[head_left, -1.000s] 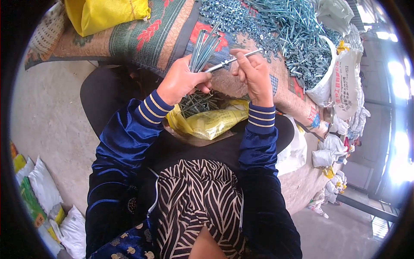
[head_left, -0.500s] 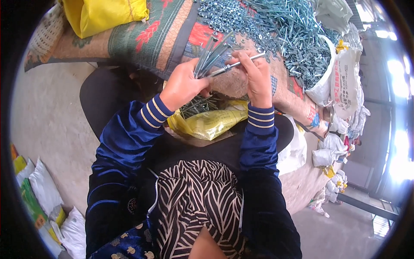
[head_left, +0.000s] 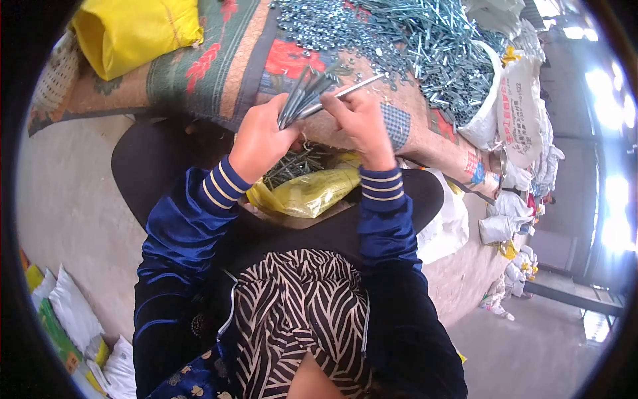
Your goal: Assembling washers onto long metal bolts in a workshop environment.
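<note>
A fanned bundle of long, thin bolts (head_left: 302, 100) stands upright in my left hand (head_left: 258, 138), whose fingers are closed round its lower ends. My right hand (head_left: 362, 126) pinches one slanting long bolt (head_left: 365, 85). Its upper end points up and right past my fingers, and its lower end meets the bundle. Which end carries a head I cannot make out. Under my hands, between my legs, a yellow plastic bag (head_left: 316, 194) holds many dark metal rods (head_left: 299, 166).
Ahead, a patterned cloth (head_left: 226, 73) bears a heap of small nuts (head_left: 325, 25), a pile of long bolts (head_left: 432, 40) and a white sack of short metal sleeves (head_left: 488, 110). A yellow bag (head_left: 136, 40) lies at far left. Filled sacks (head_left: 73, 306) lie on the floor at left.
The view has shifted slightly. My right hand has drawn closer to the bundle, bringing its bolt down and left against it. My left hand keeps its hold.
</note>
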Tool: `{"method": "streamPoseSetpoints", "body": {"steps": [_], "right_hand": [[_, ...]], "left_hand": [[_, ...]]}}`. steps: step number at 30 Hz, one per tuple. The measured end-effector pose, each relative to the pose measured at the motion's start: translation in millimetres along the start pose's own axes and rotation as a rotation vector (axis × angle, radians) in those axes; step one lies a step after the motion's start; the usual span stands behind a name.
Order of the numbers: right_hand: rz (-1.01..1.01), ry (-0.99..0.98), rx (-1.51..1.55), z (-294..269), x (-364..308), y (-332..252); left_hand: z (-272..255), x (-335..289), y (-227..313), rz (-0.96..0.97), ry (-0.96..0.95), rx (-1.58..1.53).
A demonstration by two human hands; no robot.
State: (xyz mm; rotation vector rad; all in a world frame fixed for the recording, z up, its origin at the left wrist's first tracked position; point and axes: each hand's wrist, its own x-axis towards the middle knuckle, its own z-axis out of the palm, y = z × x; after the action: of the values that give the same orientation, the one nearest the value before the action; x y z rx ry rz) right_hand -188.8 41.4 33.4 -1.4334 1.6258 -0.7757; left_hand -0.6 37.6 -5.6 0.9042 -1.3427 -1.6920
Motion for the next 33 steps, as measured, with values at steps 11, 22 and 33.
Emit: {"method": "streamPoseSetpoints", "body": {"steps": [11, 22, 33], "right_hand": [[-0.148, -0.268, -0.339, -43.5, -11.4, 17.9], [0.087, 0.791, -1.251, -237.6, 47.2, 186.5], [-0.013, 0.161, 0.528, -60.0, 7.3, 41.8]], "left_hand": [[-7.1, 8.2, -0.4, -0.337, -0.061, -0.121], [-5.1, 17.8, -2.3, -0.453, -0.161, -0.388], [-9.6, 11.1, 0.2, -0.511, -0.267, -0.457]]}}
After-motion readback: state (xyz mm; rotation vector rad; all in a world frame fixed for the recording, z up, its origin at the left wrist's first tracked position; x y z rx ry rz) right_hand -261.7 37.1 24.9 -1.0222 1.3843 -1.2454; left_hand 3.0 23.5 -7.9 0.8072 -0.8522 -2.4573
